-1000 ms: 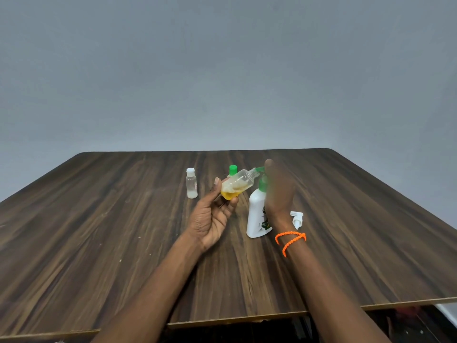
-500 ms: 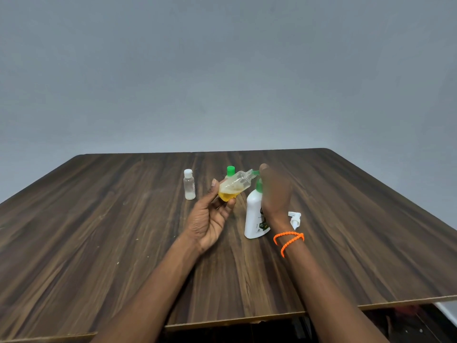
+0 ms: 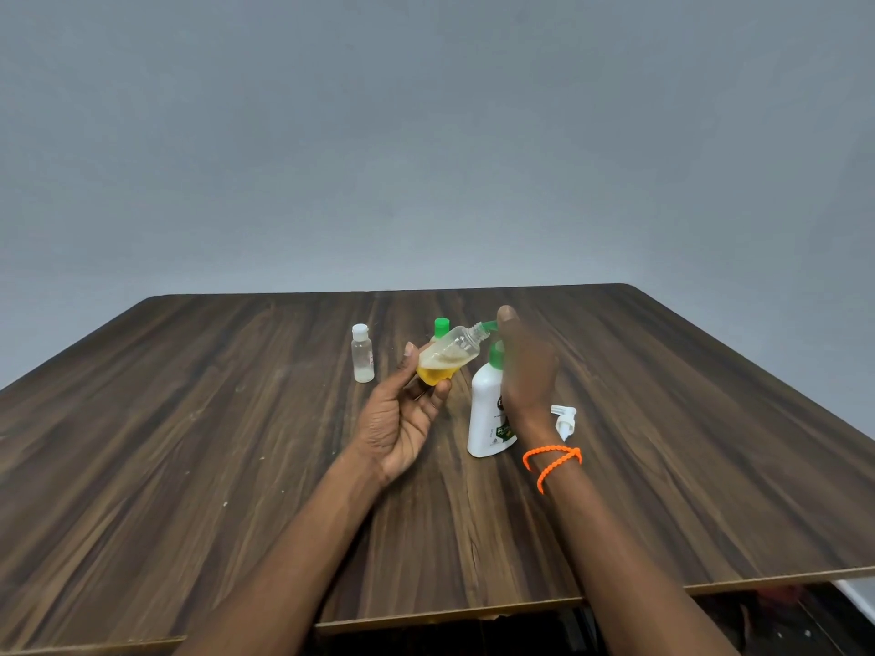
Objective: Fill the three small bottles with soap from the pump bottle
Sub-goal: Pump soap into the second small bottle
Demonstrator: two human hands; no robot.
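Small bottle [image 3: 447,355] tilted in L hand [image 3: 400,421]; R hand [image 3: 528,366] maybe capping.

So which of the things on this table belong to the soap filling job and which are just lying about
Job:
tilted small bottle in left hand
green cap at right hand
white soap bottle
pump top
white-capped bottle
green-capped bottle

Lying about:
orange wristband

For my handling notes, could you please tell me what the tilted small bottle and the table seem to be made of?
Small bottle: apparently clear glossy plastic, since the yellow soap shows through. Table: dark wood-grain surface, matte; its pale exposed front edge suggests laminate over board.
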